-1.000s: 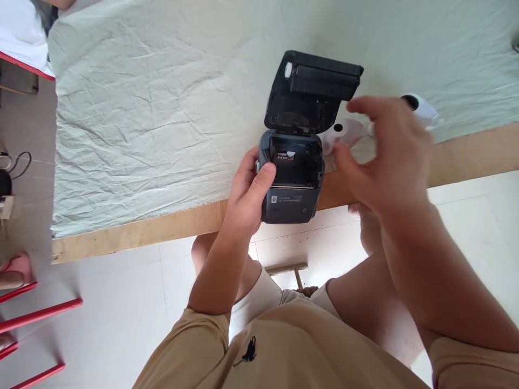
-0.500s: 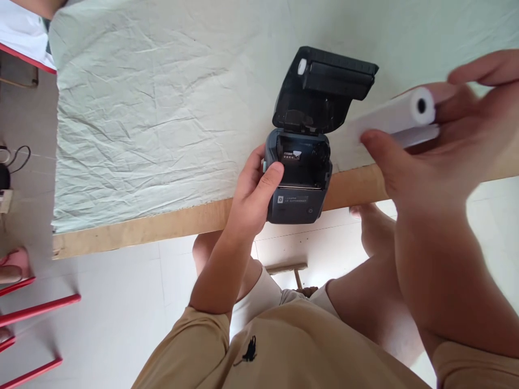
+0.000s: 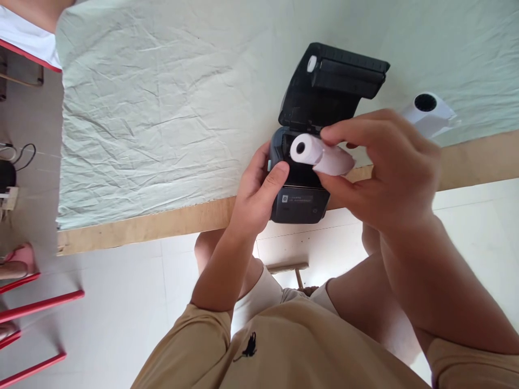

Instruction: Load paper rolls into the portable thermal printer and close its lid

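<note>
A small dark printer [image 3: 302, 205] with its lid [image 3: 336, 81] swung up is at the table's front edge. My left hand [image 3: 257, 194] grips its left side, the thumb over the rim of the inner compartment. Between the thumb and fingers of my right hand [image 3: 381, 167] is a white paper roll [image 3: 310, 148], its hollow end facing left, over the open compartment. The roll covers part of the compartment, so whether it touches the inside cannot be told. Behind my right hand a white object with a round dark end [image 3: 430, 113] lies on the cloth.
A pale green wrinkled cloth [image 3: 162, 108] covers the table, whose wooden edge [image 3: 141, 224] shows in front. At the upper left is part of another person [image 3: 36, 13]. Red bars [image 3: 44, 305] and a pink shoe [image 3: 24, 259] are at the lower left, by the floor.
My right hand has moved left with the paper roll, from beside the printer to over its compartment. The white object on the cloth now shows. My left hand still holds the printer.
</note>
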The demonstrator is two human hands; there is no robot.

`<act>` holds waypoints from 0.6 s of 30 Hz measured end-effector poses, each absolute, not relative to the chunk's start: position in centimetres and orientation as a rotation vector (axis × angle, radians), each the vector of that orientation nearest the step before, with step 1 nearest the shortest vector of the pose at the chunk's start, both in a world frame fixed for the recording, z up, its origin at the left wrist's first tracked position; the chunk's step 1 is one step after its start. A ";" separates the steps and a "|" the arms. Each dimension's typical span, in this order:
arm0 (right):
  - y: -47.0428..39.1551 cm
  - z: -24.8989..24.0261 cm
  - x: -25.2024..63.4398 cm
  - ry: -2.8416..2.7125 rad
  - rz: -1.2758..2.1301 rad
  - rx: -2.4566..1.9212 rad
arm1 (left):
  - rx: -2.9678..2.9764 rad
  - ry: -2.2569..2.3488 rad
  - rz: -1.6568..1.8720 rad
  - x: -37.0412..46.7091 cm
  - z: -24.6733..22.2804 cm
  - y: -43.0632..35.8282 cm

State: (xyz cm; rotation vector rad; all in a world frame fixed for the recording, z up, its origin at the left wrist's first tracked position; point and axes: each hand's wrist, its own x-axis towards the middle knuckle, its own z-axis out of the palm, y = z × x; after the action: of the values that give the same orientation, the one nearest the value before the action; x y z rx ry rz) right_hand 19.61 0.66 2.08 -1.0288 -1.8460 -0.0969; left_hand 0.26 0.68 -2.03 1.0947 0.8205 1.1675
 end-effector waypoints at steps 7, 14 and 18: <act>0.7 1.7 19.8 -1.965 0.071 -1.066 | 1.091 0.850 1.151 0.4 -1.7 0.6; 0.2 1.9 20.1 -1.998 0.161 -0.938 | 1.135 0.797 1.119 0.0 -1.8 0.8; 0.0 1.6 20.1 -1.858 0.259 -0.875 | 1.178 0.832 1.073 -0.2 -2.5 1.0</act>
State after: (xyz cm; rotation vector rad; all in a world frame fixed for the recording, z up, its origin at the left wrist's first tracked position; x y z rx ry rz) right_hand 20.13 0.01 1.64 -0.8753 -1.8585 0.2594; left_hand -0.24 1.01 -2.51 1.1776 0.8315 1.0729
